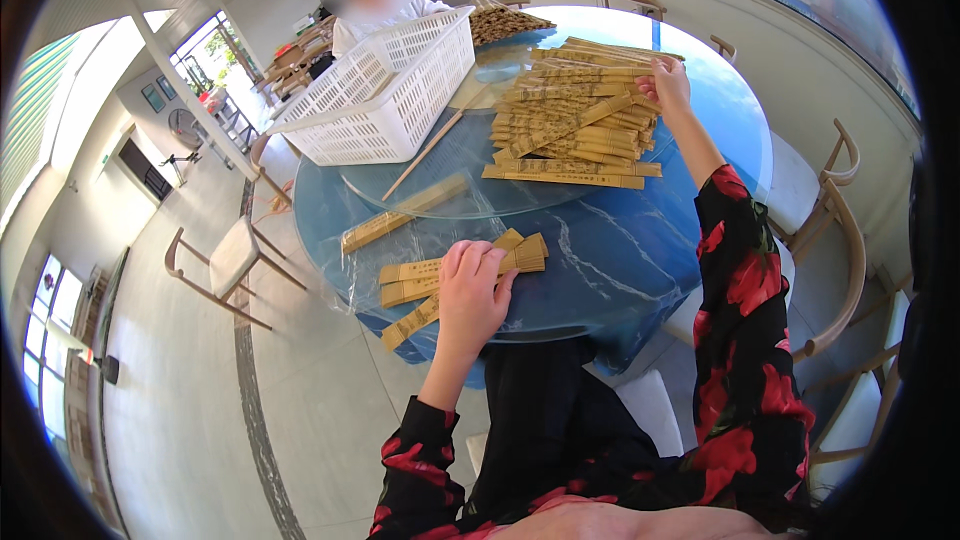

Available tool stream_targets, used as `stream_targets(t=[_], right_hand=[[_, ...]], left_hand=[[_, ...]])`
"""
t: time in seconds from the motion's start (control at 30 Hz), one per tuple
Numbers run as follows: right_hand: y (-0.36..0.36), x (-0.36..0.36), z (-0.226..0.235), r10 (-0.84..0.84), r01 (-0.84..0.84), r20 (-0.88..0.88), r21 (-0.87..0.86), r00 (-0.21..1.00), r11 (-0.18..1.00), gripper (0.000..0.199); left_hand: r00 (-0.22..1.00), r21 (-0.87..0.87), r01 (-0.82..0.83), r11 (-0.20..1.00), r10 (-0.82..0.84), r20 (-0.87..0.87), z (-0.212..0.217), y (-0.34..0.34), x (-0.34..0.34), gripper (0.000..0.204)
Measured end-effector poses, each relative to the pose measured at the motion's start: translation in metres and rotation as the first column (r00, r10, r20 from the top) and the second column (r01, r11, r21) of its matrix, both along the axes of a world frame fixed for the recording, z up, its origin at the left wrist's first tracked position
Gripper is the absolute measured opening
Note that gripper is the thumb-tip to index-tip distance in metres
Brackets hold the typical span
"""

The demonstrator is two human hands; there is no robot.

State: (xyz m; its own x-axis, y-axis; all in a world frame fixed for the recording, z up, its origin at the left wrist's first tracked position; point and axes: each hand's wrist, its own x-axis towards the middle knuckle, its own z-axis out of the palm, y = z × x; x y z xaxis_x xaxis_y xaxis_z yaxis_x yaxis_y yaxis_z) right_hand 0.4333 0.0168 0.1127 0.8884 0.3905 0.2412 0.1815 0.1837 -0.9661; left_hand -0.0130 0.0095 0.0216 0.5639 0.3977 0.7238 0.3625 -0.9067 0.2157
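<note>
- Left hand (470, 295) lies flat, fingers spread, palm down on a small batch of tan chopstick sleeves (440, 285) near the bench (620, 260) front edge. It presses them and grips nothing.
- Right hand (668, 85) is stretched far out to the big stack (575, 115) on the glass turntable (450, 195), fingers curled on its far top packs. Whether it has actually pinched one, cannot tell.
- Risk: the stack is loose and criss-crossed, so pulling a pack from the far side can drag its neighbours and slide the pile off the turntable rim.
- Risk: the turntable may rotate under a sideways tug, carrying the stack out of reach.
- Risk: the batch sits close to the bench edge and one sleeve (410, 325) angles out toward it. A shift of the left hand could push it to the floor.
- Risk: a plastic film covers the bench and looks slick, so the sleeves likely skate easily.
- Risk: the sleeve of the extended right arm passes over the stack's near packs and may brush them askew.
- White basket (385, 90) and a loose chopstick (430, 145) lie just beside the stack; a sliding pile could knock the stick.
</note>
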Motion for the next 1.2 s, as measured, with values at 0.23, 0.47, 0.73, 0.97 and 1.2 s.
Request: stream_targets(t=[0.23, 0.47, 0.73, 0.97, 1.2], right_hand=[[-0.014, -0.087, -0.031, 0.227, 0.018, 0.661, -0.341, 0.715, 0.940, 0.036], [-0.010, -0.097, -0.038, 0.445, 0.521, 0.895, -0.398, 0.038, 0.756, 0.066], [0.007, -0.068, -0.027, 0.628, 0.615, 0.754, -0.591, 0.192, 0.522, 0.076], [0.009, -0.059, -0.025, 0.617, 0.626, 0.761, -0.584, 0.200, 0.517, 0.073], [-0.002, -0.098, -0.050, 0.526, 0.509, 0.846, -0.490, 0.083, 0.708, 0.072]], left_hand=[[0.999, -0.035, 0.042, 0.998, -0.042, 0.005, -0.004, 0.002, 0.003, 0.025], [0.998, -0.056, 0.059, 0.997, -0.057, 0.031, -0.002, 0.002, 0.005, 0.023], [0.998, -0.068, 0.055, 0.996, -0.055, -0.003, -0.007, 0.002, 0.004, 0.021], [0.998, -0.083, 0.059, 0.995, -0.060, -0.007, -0.007, 0.002, 0.004, 0.023], [0.997, -0.119, 0.071, 0.990, -0.071, 0.008, -0.006, 0.001, 0.003, 0.026]])
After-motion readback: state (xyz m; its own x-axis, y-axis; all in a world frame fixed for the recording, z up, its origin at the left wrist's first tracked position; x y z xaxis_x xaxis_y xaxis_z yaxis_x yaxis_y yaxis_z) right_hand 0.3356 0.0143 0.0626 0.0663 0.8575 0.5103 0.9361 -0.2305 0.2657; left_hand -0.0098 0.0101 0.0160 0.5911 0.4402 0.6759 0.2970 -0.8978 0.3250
